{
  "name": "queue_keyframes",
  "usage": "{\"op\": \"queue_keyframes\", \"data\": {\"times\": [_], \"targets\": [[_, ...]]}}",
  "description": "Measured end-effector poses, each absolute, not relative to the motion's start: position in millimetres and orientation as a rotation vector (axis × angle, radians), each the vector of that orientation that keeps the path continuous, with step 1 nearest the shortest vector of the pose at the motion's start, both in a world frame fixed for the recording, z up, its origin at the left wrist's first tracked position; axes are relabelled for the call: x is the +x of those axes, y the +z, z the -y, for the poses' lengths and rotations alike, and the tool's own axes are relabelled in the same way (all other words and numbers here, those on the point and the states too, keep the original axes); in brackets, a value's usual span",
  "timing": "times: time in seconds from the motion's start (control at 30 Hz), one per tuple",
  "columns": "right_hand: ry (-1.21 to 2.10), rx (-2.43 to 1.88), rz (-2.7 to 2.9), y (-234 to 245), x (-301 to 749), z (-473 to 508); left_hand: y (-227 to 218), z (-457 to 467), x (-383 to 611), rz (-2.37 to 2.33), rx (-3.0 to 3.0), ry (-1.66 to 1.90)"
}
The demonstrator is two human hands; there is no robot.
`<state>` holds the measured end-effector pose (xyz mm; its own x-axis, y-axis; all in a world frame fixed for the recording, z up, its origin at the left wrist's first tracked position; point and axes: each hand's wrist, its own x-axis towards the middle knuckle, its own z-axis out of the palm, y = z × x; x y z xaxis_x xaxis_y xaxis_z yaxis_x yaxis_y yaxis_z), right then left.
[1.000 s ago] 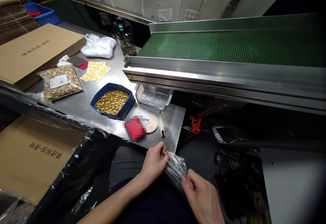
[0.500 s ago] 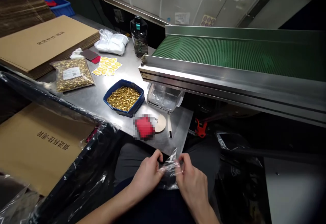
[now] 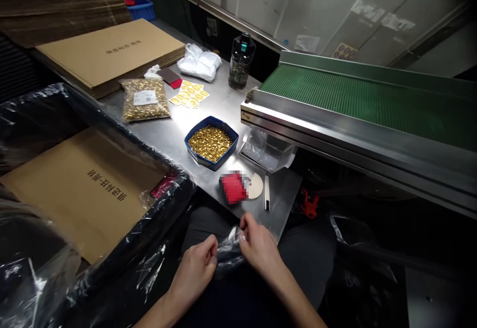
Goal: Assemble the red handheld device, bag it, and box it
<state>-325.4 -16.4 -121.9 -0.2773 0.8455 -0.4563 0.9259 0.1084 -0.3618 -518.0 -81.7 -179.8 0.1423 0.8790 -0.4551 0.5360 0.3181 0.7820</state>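
Note:
Between my two hands a clear plastic bag [image 3: 228, 249] is stretched above my lap. My left hand [image 3: 197, 266] is closed, pinching the bag's left side. The right side is pinched by my right hand [image 3: 259, 243], also closed. Just beyond them, near the table's front edge, lies a red item [image 3: 234, 188] blurred by pixelation. A pale round disc [image 3: 255, 187] and a white utility knife [image 3: 267, 194] lie to its right. Farther back is a blue tray [image 3: 191, 155] full of small gold pieces [image 3: 210, 143].
A green conveyor belt [image 3: 335, 102] runs off to the right. On the metal table [image 3: 175, 139] are a bag of gold pieces [image 3: 146, 109], yellow sticker sheets [image 3: 189, 94], a white bundle [image 3: 199, 62], a bottle [image 3: 241, 64] and a clear box [image 3: 268, 151]. A black-lined carton [image 3: 122, 144] stands left.
The camera view has turned left, so the table's things sit farther right. My hands have moved slightly apart, spreading the plastic bag, with the right hand now higher than the left.

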Motion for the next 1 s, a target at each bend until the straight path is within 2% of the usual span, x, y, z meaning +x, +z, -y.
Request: {"op": "queue_keyframes", "data": {"times": [0.1, 0.23, 0.4, 0.6, 0.73, 0.8, 0.9, 0.93, 1.0], "targets": [[-0.997, 1.541, -2.437, -107, -328, -13, -192, 101, -539, -1.571, 1.182, 0.401], [-0.773, 1.551, -2.610, -104, -341, -69, -197, 111, -553, -1.523, 1.060, 0.412], [-0.633, 1.339, -2.723, -122, -368, -114, -192, 107, -549, -1.508, 1.075, 0.483], [-0.588, 1.360, -2.671, -126, -359, -103, -199, 95, -542, -1.603, 1.073, 0.506], [-0.597, 1.580, -2.626, -110, -338, -72, -202, 86, -536, -1.646, 1.056, 0.484], [-0.698, 1.871, -2.594, -100, -329, -47, -201, 81, -533, -1.665, 1.050, 0.469], [-1.156, 2.346, -2.473, -95, -320, 2, -201, 73, -526, -1.680, 1.050, 0.451], [-1.281, 2.397, -2.423, -97, -318, 20, -201, 71, -523, -1.675, 1.051, 0.444], [-1.322, 2.362, -2.394, -108, -313, 52, -203, 67, -517, -1.642, 1.044, 0.410]]}}
